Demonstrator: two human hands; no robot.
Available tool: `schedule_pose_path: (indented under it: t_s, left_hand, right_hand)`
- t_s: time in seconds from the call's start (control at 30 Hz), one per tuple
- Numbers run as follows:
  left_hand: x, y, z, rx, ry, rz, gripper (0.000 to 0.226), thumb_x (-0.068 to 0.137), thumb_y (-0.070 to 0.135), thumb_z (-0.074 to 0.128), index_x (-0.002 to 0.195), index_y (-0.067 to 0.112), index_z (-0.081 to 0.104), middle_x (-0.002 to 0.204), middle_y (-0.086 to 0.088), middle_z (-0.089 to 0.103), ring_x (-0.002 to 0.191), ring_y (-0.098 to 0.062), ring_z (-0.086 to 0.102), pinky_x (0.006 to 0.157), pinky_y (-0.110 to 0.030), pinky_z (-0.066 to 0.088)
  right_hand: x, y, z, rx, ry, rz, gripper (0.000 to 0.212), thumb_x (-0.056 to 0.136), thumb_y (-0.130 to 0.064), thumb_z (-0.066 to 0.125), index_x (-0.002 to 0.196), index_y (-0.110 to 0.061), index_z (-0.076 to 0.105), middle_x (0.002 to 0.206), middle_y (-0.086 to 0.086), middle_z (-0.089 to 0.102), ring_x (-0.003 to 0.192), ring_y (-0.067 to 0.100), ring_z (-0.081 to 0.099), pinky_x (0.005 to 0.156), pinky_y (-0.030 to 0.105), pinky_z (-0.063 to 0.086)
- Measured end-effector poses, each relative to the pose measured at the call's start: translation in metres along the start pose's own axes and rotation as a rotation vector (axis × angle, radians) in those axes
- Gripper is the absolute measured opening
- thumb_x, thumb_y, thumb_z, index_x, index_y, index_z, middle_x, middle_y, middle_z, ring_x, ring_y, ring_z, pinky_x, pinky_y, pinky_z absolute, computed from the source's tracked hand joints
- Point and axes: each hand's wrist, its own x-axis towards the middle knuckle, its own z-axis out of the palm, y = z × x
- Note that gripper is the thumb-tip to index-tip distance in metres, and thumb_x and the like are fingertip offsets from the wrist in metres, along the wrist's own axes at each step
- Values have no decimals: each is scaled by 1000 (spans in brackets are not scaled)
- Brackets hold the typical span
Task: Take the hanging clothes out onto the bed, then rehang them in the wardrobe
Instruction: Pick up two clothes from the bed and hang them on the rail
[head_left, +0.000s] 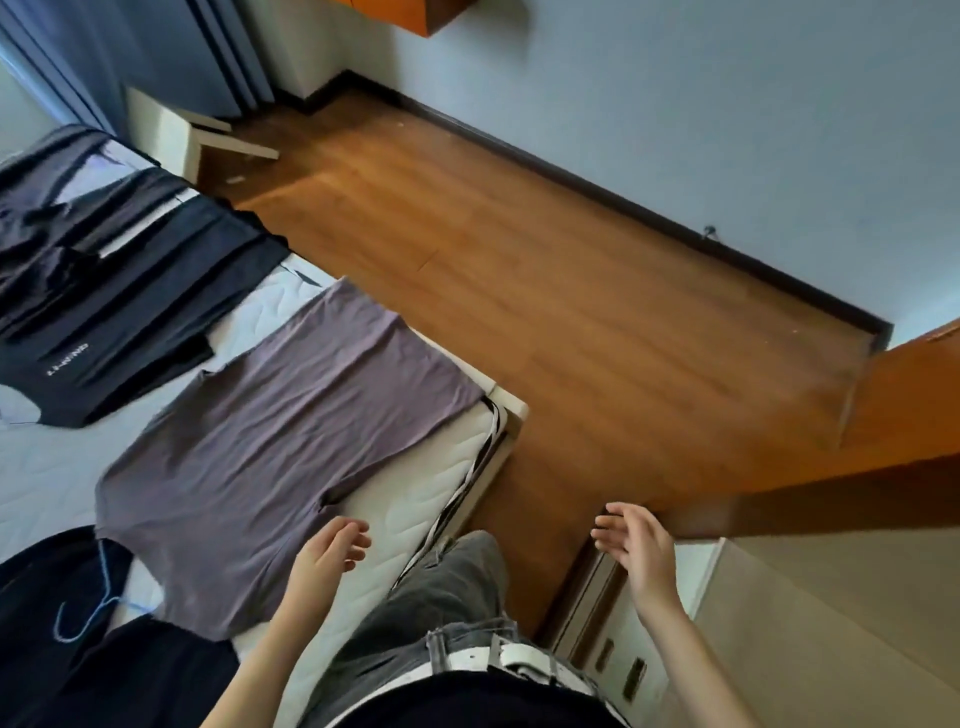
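Note:
A purple-grey T-shirt (291, 441) lies flat on the white mattress (431, 483), its hem near the bed's corner. Dark garments (119, 291) are spread further up the bed at the left. Another black garment (57, 649) with a blue hanger (85, 618) lies at the lower left. My left hand (330, 551) hovers over the mattress just past the shirt's sleeve, fingers loosely curled and holding nothing. My right hand (634, 540) is raised beside the bed, fingers spread and empty, close to an orange wooden wardrobe door (852, 467).
A wooden floor (519, 270) stretches beyond the bed to a pale wall with a dark skirting board. A low white table (176, 135) stands by blue curtains at the top left. A pale drawer unit (623, 649) sits below my right arm.

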Motion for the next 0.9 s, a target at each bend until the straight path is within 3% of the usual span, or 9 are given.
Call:
schedule_pose_path:
  t_s: [0.27, 0.37, 0.47, 0.57, 0.63, 0.77, 0.9]
  left_hand:
    - [128, 66, 64, -47, 96, -82, 24, 99, 13, 45, 87, 10, 66, 83, -12, 66, 78, -29, 59, 75, -39, 45]
    - [189, 135, 107, -26, 37, -80, 25, 98, 14, 47, 84, 14, 66, 81, -10, 66, 78, -29, 60, 74, -37, 46]
    - [242, 223, 157, 26, -92, 14, 23, 98, 15, 46, 87, 15, 67, 84, -9, 69, 80, -26, 63, 74, -32, 49]
    - [288, 306, 207, 118, -236, 118, 22, 92, 31, 47, 91, 19, 67, 87, -3, 71, 85, -20, 65, 79, -34, 50]
    - [316, 349, 240, 131, -266, 145, 21, 95, 27, 47, 91, 19, 66, 86, -2, 71, 84, -17, 65, 78, -31, 50]
    - [374, 415, 297, 100, -216, 150, 21, 98, 22, 45, 97, 19, 66, 88, -3, 71, 84, -15, 66, 77, -25, 52]
    - [425, 455, 338, 16, -57, 73, 22, 99, 22, 44, 98, 20, 66, 88, -5, 69, 85, -18, 65, 76, -26, 52]
  right_hand:
    - [159, -99, 15, -121, -17, -46, 26, 102, -12, 42, 92, -3, 64, 89, 24, 67, 78, 35, 66, 76, 46, 54]
    - [208, -151, 13, -115, 46, -32, 25, 101, -12, 42, 92, -2, 64, 89, 23, 68, 78, 34, 66, 74, 44, 56]
    - [252, -201, 6, -87, 83, -24, 25, 102, -12, 43, 92, -2, 64, 89, 22, 68, 77, 33, 66, 66, 35, 58]
    - [300, -238, -4, -113, 75, -29, 25, 102, -12, 43, 94, -1, 64, 90, 22, 68, 78, 34, 66, 66, 34, 58]
    - [335, -261, -13, -127, 69, -25, 25, 101, -12, 44, 95, 0, 64, 91, 24, 68, 78, 34, 66, 62, 28, 59]
    - [426, -312, -22, -144, 46, -4, 25, 101, -11, 43, 94, 1, 65, 90, 26, 67, 77, 36, 65, 59, 26, 59]
    - [534, -388, 1, -270, -132, -35, 25, 101, -9, 44, 95, 4, 64, 90, 28, 66, 76, 33, 65, 62, 30, 58]
